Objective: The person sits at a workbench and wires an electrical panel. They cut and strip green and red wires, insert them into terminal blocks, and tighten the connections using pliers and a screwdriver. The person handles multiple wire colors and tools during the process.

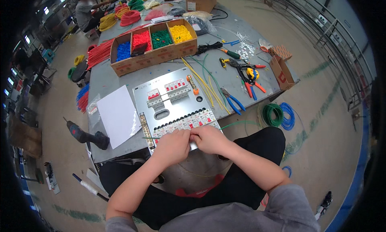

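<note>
At the desk's near left corner lies a cordless drill, its bit pointing out past the left edge; a bundle of red wires lies farther back along that edge. A white sheet rests between the drill and the mounting plate, which lies at the desk's near edge and carries two groups of breakers, a long row of breakers nearest the person, and brass terminal strips near its lower left and upper right corners. Behind the plate, a divided carton holds blue, red, green and yellow small parts, in that order. The left hand is over the plate's near edge, fingers curled inward and meeting those of the right hand, likewise curled; their tips are hidden, so how far they are open and what they grip cannot be told. A green wire extends rightward from beside the right hand, beyond the desk's near edge. Yellow wires lie just right of the plate, followed by blue-handled pliers and, at the desk's right edge, an open carton.
</note>
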Demonstrator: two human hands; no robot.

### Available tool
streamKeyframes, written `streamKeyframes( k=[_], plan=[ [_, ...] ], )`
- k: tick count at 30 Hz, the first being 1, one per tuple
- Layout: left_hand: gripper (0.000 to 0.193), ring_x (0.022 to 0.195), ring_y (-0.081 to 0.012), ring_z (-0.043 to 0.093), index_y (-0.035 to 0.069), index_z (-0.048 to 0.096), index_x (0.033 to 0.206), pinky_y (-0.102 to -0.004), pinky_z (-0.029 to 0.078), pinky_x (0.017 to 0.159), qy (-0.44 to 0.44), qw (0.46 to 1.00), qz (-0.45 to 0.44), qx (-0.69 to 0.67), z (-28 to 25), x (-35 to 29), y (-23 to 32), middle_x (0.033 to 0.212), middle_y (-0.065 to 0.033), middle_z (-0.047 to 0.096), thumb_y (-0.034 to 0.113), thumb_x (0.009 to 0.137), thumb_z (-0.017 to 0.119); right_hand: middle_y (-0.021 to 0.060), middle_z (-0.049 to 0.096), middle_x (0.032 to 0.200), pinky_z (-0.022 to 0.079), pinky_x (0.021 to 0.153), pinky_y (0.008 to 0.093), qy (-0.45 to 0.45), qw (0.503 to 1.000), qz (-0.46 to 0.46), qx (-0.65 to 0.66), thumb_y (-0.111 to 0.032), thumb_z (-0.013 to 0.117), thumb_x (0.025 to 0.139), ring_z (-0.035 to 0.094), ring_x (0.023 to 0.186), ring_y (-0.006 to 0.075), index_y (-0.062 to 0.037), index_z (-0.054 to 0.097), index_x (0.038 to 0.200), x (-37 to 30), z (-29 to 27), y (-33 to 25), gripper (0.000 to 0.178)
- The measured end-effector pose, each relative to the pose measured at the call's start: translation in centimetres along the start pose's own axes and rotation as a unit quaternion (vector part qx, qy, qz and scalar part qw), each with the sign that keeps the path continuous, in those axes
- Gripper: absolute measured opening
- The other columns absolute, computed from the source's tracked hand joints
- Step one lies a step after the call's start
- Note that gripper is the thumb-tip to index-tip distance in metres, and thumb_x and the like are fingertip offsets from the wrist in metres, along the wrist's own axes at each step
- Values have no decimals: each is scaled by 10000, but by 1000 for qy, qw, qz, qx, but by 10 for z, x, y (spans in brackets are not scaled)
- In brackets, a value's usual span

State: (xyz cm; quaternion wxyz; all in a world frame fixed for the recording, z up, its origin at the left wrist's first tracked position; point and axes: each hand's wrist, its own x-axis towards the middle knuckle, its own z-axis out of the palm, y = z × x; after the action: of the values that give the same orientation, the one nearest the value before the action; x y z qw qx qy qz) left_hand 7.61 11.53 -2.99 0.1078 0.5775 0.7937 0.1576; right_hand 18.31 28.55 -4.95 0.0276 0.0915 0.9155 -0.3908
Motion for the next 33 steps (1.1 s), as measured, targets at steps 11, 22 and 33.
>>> streamKeyframes(
  k=[11, 22, 33],
  plan=[
    [198, 853, -383, 715, 48, 611, 1120, -511, 574, 728, 7, 999, -41, 3, -15, 0, -19, 920, -176, 711, 222, 1027, 595, 216, 742, 980, 551, 841, 463, -57, 997, 42, -41, -237, 646, 1012, 708, 938, 389, -9, 741, 1074, -3, -80, 28, 255],
    [139, 843, -333, 701, 114, 681, 1049, -471, 561, 697, 65, 995, -53, 62, -35, -15, -73, 879, -92, 670, 238, 1008, 632, 60, 723, 898, 515, 771, 322, -23, 992, 115, 42, -260, 695, 1042, 623, 820, 148, -15, 743, 1160, -13, -147, 86, 277],
    [153, 924, -352, 668, 59, 708, 1017, -475, 538, 797, 84, 996, -37, 22, 4, 27, -157, 917, -125, 668, 193, 1001, 636, 118, 734, 917, 536, 803, 373, -10, 993, 105, 56, -315, 638, 1046, 669, 860, 217, -44, 748, 1206, 66, -96, 118, 333]
  ],
)
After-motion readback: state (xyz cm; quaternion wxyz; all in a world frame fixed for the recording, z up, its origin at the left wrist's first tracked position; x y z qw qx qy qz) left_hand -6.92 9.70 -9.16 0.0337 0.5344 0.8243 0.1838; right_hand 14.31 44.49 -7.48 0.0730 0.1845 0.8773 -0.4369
